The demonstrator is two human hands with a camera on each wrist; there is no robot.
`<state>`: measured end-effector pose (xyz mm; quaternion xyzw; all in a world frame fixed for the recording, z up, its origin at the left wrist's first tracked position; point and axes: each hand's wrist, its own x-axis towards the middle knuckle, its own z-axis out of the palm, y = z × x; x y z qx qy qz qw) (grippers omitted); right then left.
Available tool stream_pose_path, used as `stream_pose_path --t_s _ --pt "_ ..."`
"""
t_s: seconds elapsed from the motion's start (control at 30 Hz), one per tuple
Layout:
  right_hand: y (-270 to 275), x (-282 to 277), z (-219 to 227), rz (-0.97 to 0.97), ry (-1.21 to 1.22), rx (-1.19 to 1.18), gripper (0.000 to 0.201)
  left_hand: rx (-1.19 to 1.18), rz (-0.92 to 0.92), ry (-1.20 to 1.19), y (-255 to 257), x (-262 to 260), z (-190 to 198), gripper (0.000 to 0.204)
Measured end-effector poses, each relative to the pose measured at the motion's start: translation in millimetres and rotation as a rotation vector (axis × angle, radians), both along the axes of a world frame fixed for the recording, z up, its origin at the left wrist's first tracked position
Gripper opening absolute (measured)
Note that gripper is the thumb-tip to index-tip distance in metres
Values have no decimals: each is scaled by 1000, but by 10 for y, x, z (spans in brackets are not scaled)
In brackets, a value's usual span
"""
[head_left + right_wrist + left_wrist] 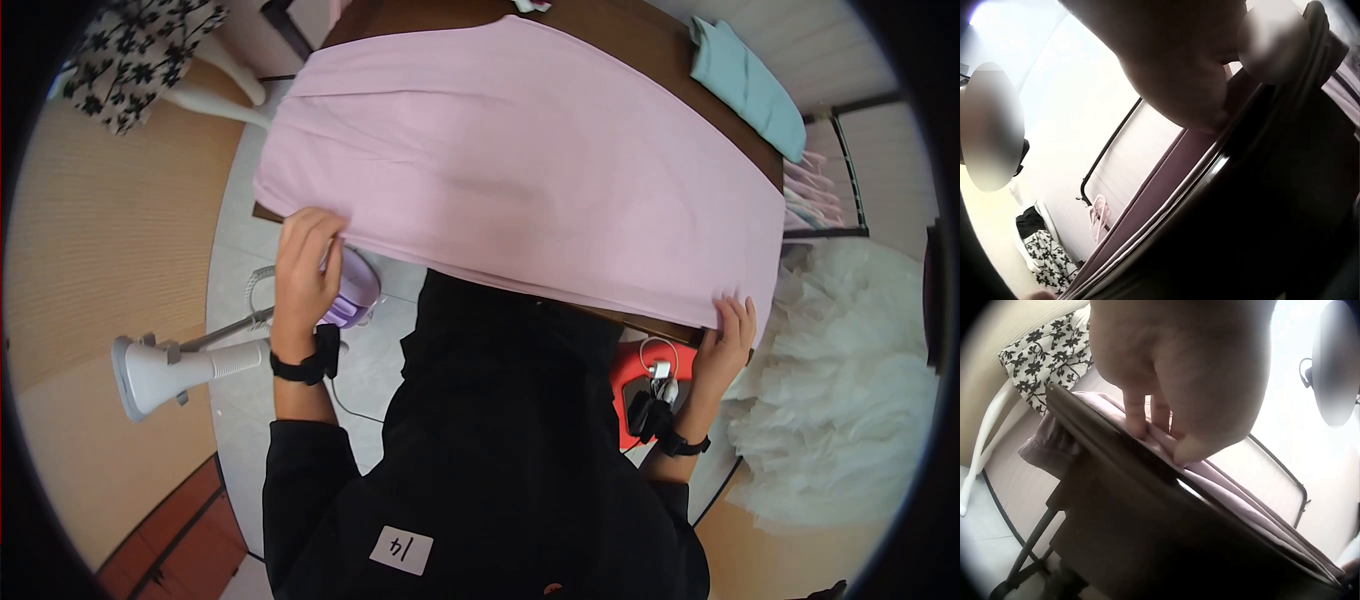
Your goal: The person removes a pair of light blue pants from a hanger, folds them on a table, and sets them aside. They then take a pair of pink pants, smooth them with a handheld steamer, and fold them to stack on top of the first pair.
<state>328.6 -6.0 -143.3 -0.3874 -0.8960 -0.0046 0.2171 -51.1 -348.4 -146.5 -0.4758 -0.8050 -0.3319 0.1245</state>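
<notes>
A wide pink cloth (520,150) lies spread over a dark brown table (390,18), with a few creases towards its left side. At the near left edge my left hand (308,260) pinches the cloth between thumb and fingers. Its fingertips (1137,429) press into a fold along the table rim in the left wrist view. My right hand (728,345) holds the near edge close to the right corner, fingers on top. In the right wrist view its thumb lies against the cloth (1160,181), and the other fingers are mostly hidden.
A folded light-blue cloth (750,90) sits at the table's far right. A garment steamer head (150,375) and purple base (355,290) stand left of me. Under the near right edge is a red stool (628,365) with cables. White tulle (830,400) hangs at the right.
</notes>
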Motion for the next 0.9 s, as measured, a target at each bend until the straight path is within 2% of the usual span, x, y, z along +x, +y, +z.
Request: stream_pose_path --t_s 0.2,0.37,0.53,0.6,0.67,0.73,0.8,0.9 --pt "413 591 -133 -205 -98 105 38 -78 -74 -38 -8 25 15 32" --pt "657 785 -72 -355 -22 14 35 -111 -31 -8 -36 23 -32 30" --pt "983 1062 -142 -371 -10 -25 39 -114 -36 72 -23 22 -90 25" --pt "1159 1173 -204 -515 158 -181 38 -113 7 86 -32 3 -132 23" --pt "1241 1215 -126 -521 116 -178 37 -109 -8 86 -33 9 -134 23" --pt "1282 1140 -35 -624 236 -371 37 -96 -3 69 -38 -1 -158 23" --pt "1374 1238 -161 -604 328 -433 37 -86 -14 68 -53 -3 -184 24" --pt "1470 1364 -298 -570 561 -697 38 -88 9 49 -59 14 -185 27"
